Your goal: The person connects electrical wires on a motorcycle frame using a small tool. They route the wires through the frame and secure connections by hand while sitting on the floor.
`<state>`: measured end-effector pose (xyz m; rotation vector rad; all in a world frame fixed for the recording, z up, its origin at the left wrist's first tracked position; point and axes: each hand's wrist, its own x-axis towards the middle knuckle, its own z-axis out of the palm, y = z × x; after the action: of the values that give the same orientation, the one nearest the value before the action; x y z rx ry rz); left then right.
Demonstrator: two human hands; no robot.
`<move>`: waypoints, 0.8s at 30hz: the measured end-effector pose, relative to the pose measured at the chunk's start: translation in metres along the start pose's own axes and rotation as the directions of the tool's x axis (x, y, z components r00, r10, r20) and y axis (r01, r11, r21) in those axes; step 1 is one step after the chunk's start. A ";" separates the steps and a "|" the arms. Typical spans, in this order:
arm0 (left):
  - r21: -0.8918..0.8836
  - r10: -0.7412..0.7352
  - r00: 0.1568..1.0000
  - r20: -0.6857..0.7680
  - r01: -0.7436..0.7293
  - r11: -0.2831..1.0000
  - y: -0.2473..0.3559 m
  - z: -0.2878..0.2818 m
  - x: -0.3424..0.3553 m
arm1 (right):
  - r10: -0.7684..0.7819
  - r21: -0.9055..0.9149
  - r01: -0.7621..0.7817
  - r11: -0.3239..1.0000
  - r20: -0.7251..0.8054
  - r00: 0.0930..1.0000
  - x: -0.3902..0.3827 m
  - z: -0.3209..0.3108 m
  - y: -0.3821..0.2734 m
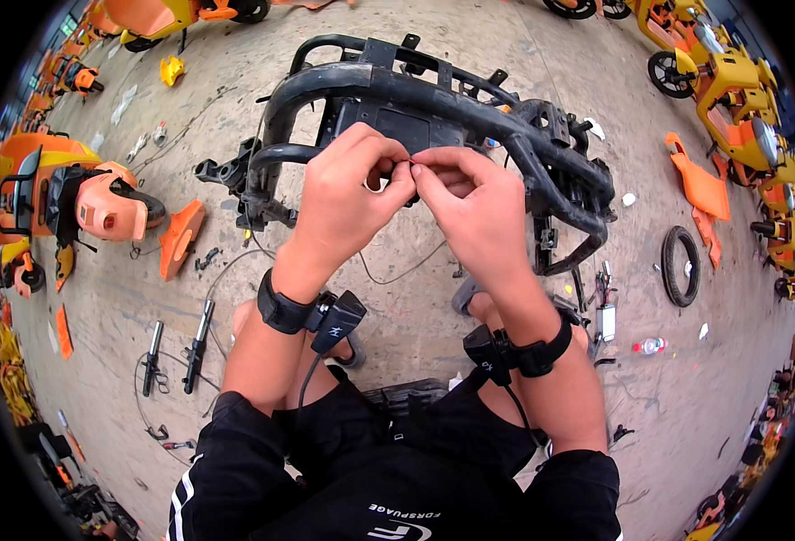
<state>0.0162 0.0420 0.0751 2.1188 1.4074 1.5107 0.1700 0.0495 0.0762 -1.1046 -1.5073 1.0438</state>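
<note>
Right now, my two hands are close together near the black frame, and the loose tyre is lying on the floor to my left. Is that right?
Not quite: the tyre lies on the floor to your right, as the head view shows. The rest holds: your left hand and right hand are close together near the black frame.

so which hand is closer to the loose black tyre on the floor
Right. The right hand is left of the loose black tyre, which lies on the floor; the left hand is farther left, beyond the right hand and so farther from the tyre.
</note>
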 end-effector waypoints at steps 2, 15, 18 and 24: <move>-0.041 -0.100 0.994 0.050 0.102 0.994 -0.001 -0.003 -0.001 | 0.001 0.000 -0.001 1.000 -0.006 1.000 -0.001 0.000 0.001; -0.290 -0.575 0.756 0.314 0.653 0.700 0.013 -0.018 0.006 | -0.615 -0.531 0.535 0.657 0.033 0.788 -0.001 0.002 0.011; -0.327 -0.574 0.777 0.258 0.629 0.705 0.009 -0.012 0.000 | -0.603 -0.487 0.534 0.691 0.018 0.797 0.000 0.003 0.015; -0.376 -0.507 0.846 0.163 0.529 0.761 -0.002 -0.005 -0.008 | -0.312 -0.181 0.319 0.930 0.064 0.948 0.005 -0.003 0.007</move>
<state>0.0106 0.0355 0.0708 1.3548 1.3569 1.3542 0.1735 0.0558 0.0709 -0.9339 -1.7716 0.7108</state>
